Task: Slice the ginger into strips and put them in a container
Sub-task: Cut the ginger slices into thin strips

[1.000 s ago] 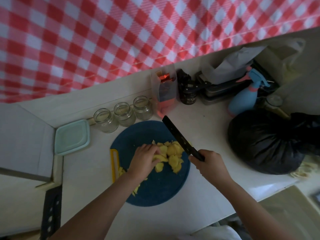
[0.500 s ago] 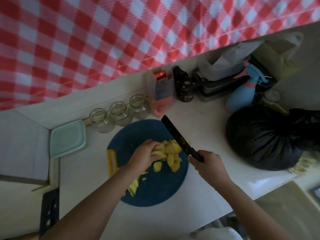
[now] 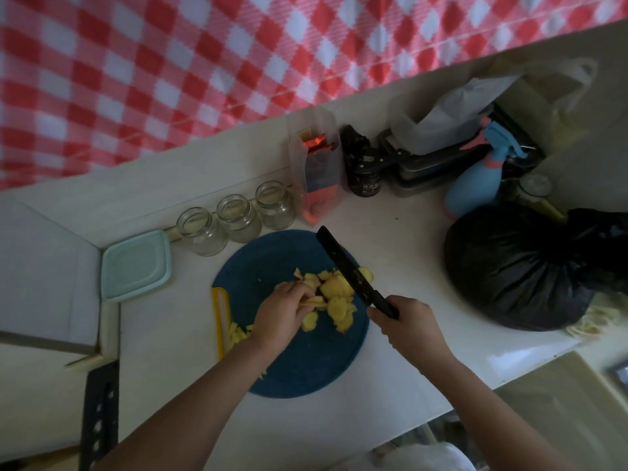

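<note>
A round blue cutting board [image 3: 306, 372] with a yellow handle lies on the white counter. Yellow ginger slices [image 3: 334, 294] are piled near its far right side, and thin ginger strips [image 3: 238, 333] lie by its left edge. My left hand [image 3: 282, 314] curls over the left of the pile and pinches a few slices. My right hand [image 3: 407, 326] grips the handle of a black knife [image 3: 346, 270], whose blade slants up and away over the pile's right side. A pale green lidded container [image 3: 136, 265] sits to the left of the board.
Three glass jars [image 3: 234, 217] stand behind the board. A clear box of packets [image 3: 317, 168], a dark jar [image 3: 363, 168], a blue spray bottle [image 3: 482, 178] and a full black bag [image 3: 523, 266] crowd the right. A black holed strip [image 3: 100, 416] lies at the lower left.
My left hand has gathered the ginger slices closer and now pinches some. The knife has shifted slightly right over the pile. The view has tilted a little.
</note>
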### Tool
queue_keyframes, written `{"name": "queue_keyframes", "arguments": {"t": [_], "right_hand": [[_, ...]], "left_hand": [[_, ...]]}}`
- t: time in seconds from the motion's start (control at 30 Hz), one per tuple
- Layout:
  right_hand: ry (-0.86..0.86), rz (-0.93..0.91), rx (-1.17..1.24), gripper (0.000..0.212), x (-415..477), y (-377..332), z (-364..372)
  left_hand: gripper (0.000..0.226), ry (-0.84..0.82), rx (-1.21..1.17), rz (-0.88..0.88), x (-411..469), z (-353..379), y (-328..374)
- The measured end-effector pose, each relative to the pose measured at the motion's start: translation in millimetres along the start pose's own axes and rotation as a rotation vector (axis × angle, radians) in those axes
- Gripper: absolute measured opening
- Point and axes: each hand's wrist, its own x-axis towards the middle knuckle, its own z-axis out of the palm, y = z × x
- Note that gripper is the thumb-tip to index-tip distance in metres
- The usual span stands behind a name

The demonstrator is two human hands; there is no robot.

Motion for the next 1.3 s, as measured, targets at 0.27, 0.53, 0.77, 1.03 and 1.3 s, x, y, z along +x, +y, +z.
{"name": "queue_keyframes", "arguments": {"t": [0.27, 0.53, 0.77, 1.03, 1.3], "right_hand": [[-0.163, -0.045, -0.046, 0.039, -5.4, -0.6, -5.5], [-0.232, -0.310, -0.477, 0.038, -37.8, 28.3, 31.3], [-0.157, -0.271, -0.552, 0.037, -53.7, 33.2, 56.2], [-0.075, -0.162, -0.406, 0.048, -58.6, 39.0, 59.3], [-0.021, -0.120, -0.446, 0.045, -65.7, 30.6, 60.4]], "left_hand": [[0.017, 0.253, -0.200, -0.271, -13.7, -36.6, -7.0], [0.018, 0.369, -0.312, -0.556, -36.4, -58.1, -32.6], [0.014, 0.317, -0.296, -0.566, -45.5, -53.5, -29.4], [0.018, 0.073, -0.251, -0.515, -47.6, -53.7, -29.5], [0.023, -0.074, -0.232, -0.553, -38.2, -54.5, -33.1]]}}
